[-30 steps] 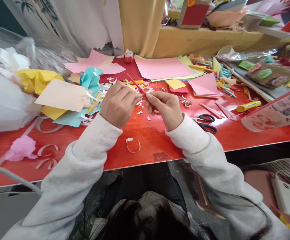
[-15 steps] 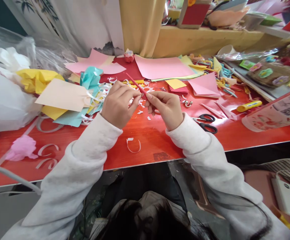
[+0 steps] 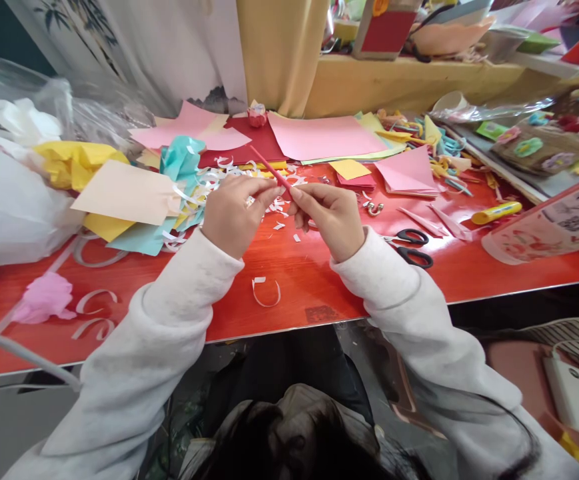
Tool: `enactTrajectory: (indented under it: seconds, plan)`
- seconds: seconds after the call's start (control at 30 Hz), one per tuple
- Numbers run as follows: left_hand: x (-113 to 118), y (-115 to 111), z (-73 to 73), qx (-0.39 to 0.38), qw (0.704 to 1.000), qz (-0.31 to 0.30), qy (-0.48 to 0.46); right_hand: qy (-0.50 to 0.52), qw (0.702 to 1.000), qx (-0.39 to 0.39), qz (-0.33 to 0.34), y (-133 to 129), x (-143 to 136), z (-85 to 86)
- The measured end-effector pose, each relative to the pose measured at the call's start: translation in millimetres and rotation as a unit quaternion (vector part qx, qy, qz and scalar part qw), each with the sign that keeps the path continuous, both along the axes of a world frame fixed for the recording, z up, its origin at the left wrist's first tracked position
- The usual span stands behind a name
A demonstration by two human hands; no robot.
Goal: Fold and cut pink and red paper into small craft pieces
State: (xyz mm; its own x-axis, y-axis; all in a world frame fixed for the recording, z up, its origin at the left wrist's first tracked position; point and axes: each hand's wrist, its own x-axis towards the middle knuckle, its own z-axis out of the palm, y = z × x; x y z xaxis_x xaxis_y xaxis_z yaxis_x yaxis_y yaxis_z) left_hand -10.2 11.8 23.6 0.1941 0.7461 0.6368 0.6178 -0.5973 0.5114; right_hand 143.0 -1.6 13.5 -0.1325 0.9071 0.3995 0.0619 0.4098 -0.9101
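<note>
A thin, pointed red paper roll [image 3: 270, 165] slants up and to the left between my hands, above the red table [image 3: 314, 273]. My right hand [image 3: 330, 217] pinches its lower end between thumb and fingers. The thumb and fingertips of my left hand [image 3: 239, 210] are pressed together at the roll's left side, near the same end. Whether the left fingertips also grip a small bit of paper is too small to tell. White paper shreds [image 3: 209, 183] lie behind my left hand.
Black-handled scissors [image 3: 412, 247], pink paper cones [image 3: 449, 222] and a yellow glue tube [image 3: 496, 213] lie at the right, beside a large patterned cup [image 3: 544, 217]. Pink sheets [image 3: 324, 135] lie behind. Stacked papers [image 3: 124, 193] and a plastic bag [image 3: 14, 193] are at the left.
The fingers of my left hand have shifted slightly and curled closer at the roll. My right hand keeps its pinch, and the roll has barely moved.
</note>
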Motion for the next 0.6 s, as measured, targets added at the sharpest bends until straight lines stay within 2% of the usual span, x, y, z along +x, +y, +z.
enactTrajectory:
  seconds: [0.1,0.2,0.5,0.6]
  plan:
    - [-0.4,0.0,4.6,-0.116,0.989,-0.046,-0.085,-0.023,1.0,0.003,-0.001,0.4,0.7,-1.1]
    - [-1.7,2.1,5.0,-0.166,0.975,-0.06,-0.135,-0.066,0.998,0.019,-0.013,1.3,1.2,-2.6]
    - [-1.5,1.9,9.3,-0.159,0.976,-0.086,-0.121,-0.133,0.985,0.075,-0.077,7.7,4.1,-10.4]
    - [-3.7,3.6,10.2,-0.169,0.974,-0.058,-0.14,-0.161,0.981,0.08,-0.075,6.5,5.0,-9.3]
